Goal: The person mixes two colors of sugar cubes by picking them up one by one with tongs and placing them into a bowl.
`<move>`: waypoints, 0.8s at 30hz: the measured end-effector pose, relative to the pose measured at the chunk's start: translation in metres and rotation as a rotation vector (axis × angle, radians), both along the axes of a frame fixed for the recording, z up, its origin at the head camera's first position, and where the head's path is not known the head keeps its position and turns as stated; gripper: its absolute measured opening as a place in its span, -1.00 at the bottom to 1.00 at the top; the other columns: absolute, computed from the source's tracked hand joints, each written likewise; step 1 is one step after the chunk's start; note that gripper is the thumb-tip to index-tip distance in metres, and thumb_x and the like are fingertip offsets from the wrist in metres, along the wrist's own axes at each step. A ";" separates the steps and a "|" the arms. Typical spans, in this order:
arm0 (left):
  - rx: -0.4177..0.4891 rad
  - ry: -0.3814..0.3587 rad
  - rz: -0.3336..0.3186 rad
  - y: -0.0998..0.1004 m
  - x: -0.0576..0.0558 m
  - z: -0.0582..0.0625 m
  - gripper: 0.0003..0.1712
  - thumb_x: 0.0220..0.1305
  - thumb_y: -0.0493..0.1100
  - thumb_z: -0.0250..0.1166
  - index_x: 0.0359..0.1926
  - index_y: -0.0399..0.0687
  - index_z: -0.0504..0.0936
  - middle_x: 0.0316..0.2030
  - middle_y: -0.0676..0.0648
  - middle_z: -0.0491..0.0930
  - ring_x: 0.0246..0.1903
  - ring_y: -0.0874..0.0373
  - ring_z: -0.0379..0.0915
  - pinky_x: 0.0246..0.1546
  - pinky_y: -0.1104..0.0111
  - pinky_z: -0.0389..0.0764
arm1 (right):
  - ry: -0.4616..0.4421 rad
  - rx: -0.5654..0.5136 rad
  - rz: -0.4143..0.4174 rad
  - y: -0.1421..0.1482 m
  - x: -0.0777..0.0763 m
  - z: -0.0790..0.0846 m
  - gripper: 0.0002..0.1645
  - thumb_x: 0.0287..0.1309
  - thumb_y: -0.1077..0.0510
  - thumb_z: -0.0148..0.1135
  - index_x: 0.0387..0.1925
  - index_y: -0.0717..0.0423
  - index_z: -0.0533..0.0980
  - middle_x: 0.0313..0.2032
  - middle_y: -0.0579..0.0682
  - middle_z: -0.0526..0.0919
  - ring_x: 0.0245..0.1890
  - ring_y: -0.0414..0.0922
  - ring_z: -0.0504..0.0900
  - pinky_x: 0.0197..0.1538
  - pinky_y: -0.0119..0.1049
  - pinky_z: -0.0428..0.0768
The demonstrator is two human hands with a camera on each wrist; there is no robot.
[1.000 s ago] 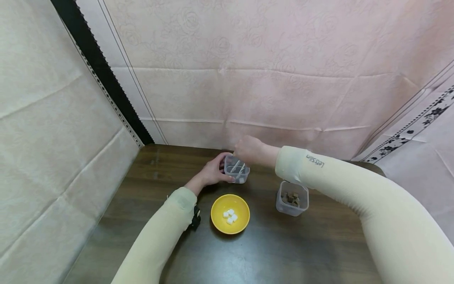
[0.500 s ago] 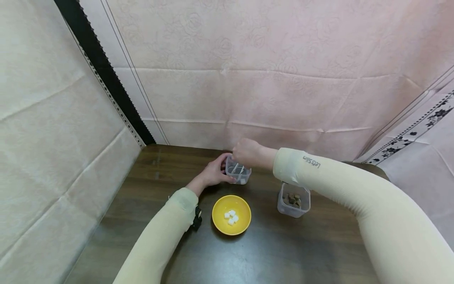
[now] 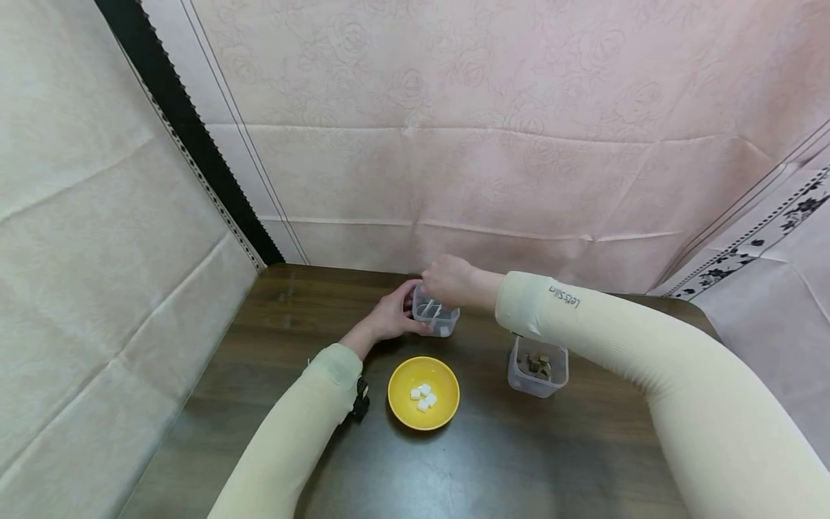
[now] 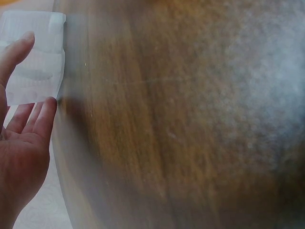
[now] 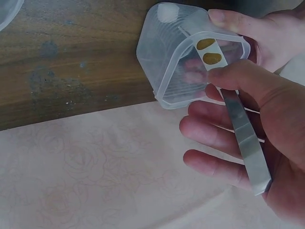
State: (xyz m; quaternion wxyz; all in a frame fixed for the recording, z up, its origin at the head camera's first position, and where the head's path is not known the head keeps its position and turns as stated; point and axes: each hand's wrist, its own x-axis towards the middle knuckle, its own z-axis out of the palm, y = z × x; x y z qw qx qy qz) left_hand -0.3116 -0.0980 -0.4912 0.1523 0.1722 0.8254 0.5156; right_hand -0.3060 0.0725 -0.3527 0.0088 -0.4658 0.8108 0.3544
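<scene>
My left hand (image 3: pixel 389 315) holds a clear plastic container (image 3: pixel 436 329) near the table's back edge, thumb on the near side and fingers at the far side. In the right wrist view the container (image 5: pixel 151 52) appears tilted, with a white cube (image 5: pixel 167 13) in its bottom corner. My right hand (image 3: pixel 454 281) pinches metal tongs (image 5: pixel 245 138) between thumb and fingers. The tongs' arms reach down into the container; whether their tips touch the cube is unclear. Nearer me stands a yellow bowl (image 3: pixel 402 411) with several white cubes (image 3: pixel 423 405).
To the right, a second clear plastic container (image 3: pixel 533 387) holds several brown cubes (image 3: pixel 537 365). It stands below my right forearm. The dark wooden table (image 3: pixel 259 404) meets a pink patterned cloth (image 3: pixel 493 180) at the back and a pale cloth (image 3: pixel 97 288) on the left.
My right hand has shifted slightly left and down, and the tongs' arms have changed angle within the container. The left hand keeps hold of the container, and the bowl's cubes look unchanged.
</scene>
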 end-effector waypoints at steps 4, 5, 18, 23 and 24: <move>-0.007 0.004 -0.002 0.000 0.001 0.001 0.06 0.18 -0.25 0.64 0.58 0.13 0.25 0.48 -0.14 0.41 0.44 -0.09 0.38 0.45 0.05 0.46 | -0.012 0.000 -0.008 -0.001 0.000 0.001 -0.62 0.29 -0.08 0.52 0.03 0.01 0.74 -0.13 0.00 0.79 -0.25 -0.09 0.74 -0.16 -0.26 0.78; -0.008 0.006 -0.001 0.000 0.001 0.001 0.07 0.18 -0.25 0.64 0.59 0.13 0.25 0.48 -0.14 0.40 0.45 -0.10 0.38 0.45 0.05 0.46 | -0.013 0.001 -0.010 -0.002 0.000 0.001 -0.61 0.30 -0.08 0.52 0.05 0.01 0.74 -0.12 0.00 0.79 -0.25 -0.09 0.74 -0.15 -0.26 0.79; -0.004 0.011 -0.004 0.002 0.001 0.000 0.09 0.18 -0.23 0.65 0.60 0.15 0.23 0.49 -0.14 0.40 0.45 -0.09 0.39 0.44 0.03 0.47 | -0.016 -0.006 -0.037 -0.005 0.000 -0.001 -0.69 0.37 -0.03 0.44 0.04 0.01 0.72 -0.12 0.01 0.79 -0.27 -0.10 0.72 -0.17 -0.27 0.78; -0.011 0.014 -0.002 0.003 0.001 -0.001 0.08 0.17 -0.22 0.66 0.59 0.15 0.25 0.49 -0.13 0.40 0.45 -0.09 0.38 0.44 0.04 0.47 | 0.006 -0.017 -0.041 -0.003 -0.002 -0.003 -0.74 0.39 -0.01 0.42 0.02 -0.03 0.73 -0.14 0.00 0.79 -0.28 -0.11 0.71 -0.20 -0.28 0.78; -0.013 0.017 0.000 0.003 0.000 -0.002 0.08 0.17 -0.22 0.66 0.59 0.15 0.25 0.50 -0.13 0.39 0.46 -0.09 0.38 0.44 0.05 0.47 | 0.012 -0.018 -0.042 -0.002 -0.002 -0.003 -0.75 0.40 -0.01 0.42 0.02 -0.04 0.73 -0.13 -0.01 0.79 -0.27 -0.12 0.71 -0.20 -0.28 0.78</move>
